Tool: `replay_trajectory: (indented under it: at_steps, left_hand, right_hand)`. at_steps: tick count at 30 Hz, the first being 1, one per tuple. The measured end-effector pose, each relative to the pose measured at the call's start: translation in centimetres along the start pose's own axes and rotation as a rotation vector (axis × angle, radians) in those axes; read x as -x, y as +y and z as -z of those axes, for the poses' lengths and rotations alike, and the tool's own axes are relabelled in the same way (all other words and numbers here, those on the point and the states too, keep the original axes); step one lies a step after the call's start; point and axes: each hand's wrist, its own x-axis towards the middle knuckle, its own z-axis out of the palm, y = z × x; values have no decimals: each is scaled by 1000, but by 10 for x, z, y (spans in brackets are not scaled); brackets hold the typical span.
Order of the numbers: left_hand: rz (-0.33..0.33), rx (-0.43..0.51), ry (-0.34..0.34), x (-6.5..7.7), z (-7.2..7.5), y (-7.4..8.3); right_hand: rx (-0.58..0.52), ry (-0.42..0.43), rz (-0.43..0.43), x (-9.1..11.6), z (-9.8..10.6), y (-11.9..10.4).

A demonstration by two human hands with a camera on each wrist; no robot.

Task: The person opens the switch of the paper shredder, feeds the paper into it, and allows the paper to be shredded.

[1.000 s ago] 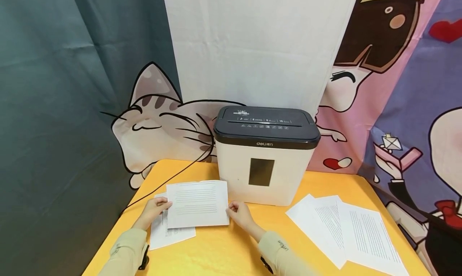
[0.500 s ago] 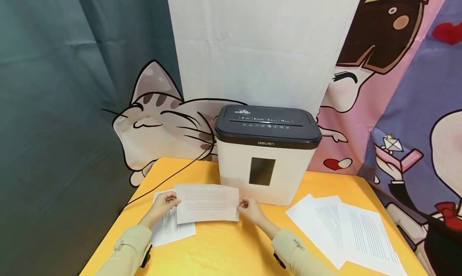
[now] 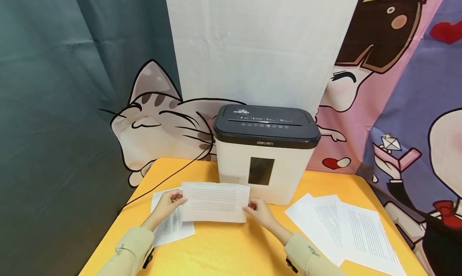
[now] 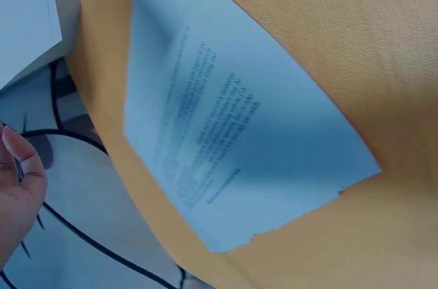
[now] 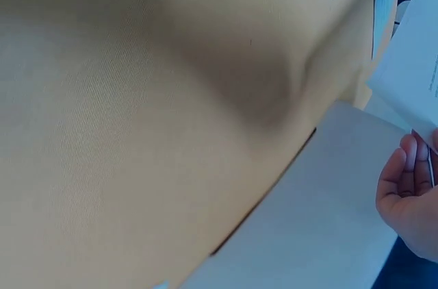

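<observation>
A printed sheet of paper (image 3: 215, 202) is held up in front of the paper shredder (image 3: 231, 163), spread between both hands. My left hand (image 3: 167, 203) pinches its left edge, and my right hand (image 3: 260, 212) pinches the right edge. In the right wrist view the fingers of the right hand (image 5: 414, 200) curl at the sheet's corner (image 5: 410, 63). Below the left hand, a second printed sheet (image 3: 171, 228) lies on the table; the left wrist view shows this lower sheet (image 4: 226, 124) with a ragged edge. The held sheet covers part of it in the head view.
The shredder has a dark lid (image 3: 267, 125) with a narrow slot (image 3: 265, 122) and a small front window (image 3: 261, 171). Its black cord (image 3: 162, 183) runs off the left side of the yellow table (image 3: 216, 252). Several overlapping printed sheets (image 3: 371, 236) lie at the right.
Both hands have carried the held sheet to the right, toward the shredder's front. More of the sheet lying on the table now shows. The papers at the right stay put.
</observation>
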Motion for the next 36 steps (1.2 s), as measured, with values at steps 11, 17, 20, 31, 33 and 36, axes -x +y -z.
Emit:
replay_trajectory:
  at_steps: [11,17,20,31,33,36]
  left_hand:
    - [-86,11,-102,-12,-8,18]
    - [-114,41,-59,-15,-18,48]
    - [-113,47,-37,-21,-23,53]
    - [-125,51,-17,-36,-32,60]
    - [-138,48,-16,-37,-31,66]
    - [-144,56,-21,-38,-28,77]
  right_hand:
    - [69,2,39,8,36,1]
    - [103,44,4,9,54,-4]
    - [118,64,-17,8,63,-9]
    - [199,72,16,12,94,-23]
    - [221,89,37,13,98,-26]
    - [245,127,60,14,104,-32]
